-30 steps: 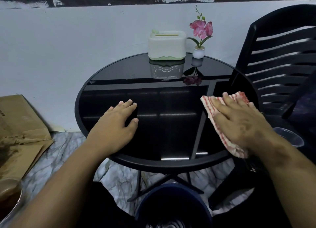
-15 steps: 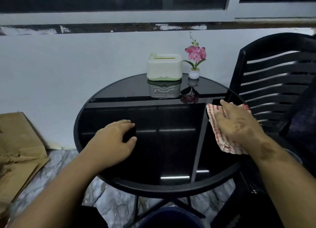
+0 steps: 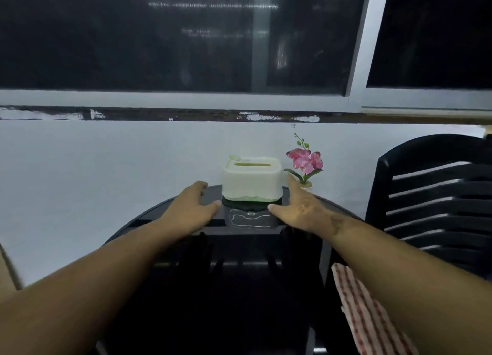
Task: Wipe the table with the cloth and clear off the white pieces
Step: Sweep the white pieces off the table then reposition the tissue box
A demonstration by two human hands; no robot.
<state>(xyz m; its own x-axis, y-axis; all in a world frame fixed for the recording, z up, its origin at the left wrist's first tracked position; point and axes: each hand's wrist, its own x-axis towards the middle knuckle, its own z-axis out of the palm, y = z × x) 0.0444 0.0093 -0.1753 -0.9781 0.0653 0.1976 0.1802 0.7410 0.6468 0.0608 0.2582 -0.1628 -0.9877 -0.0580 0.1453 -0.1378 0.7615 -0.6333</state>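
Head view: rounded glossy white box (image 3: 251,180)

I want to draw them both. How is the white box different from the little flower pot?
The white box is big and blocky; the flower pot is tiny and round. The box has a slot on top; the pot holds pink flowers. The left hand and right hand reach, open, toward either side of the box; the right hand half hides the pot. Both are pale and stand at the back of the black table.
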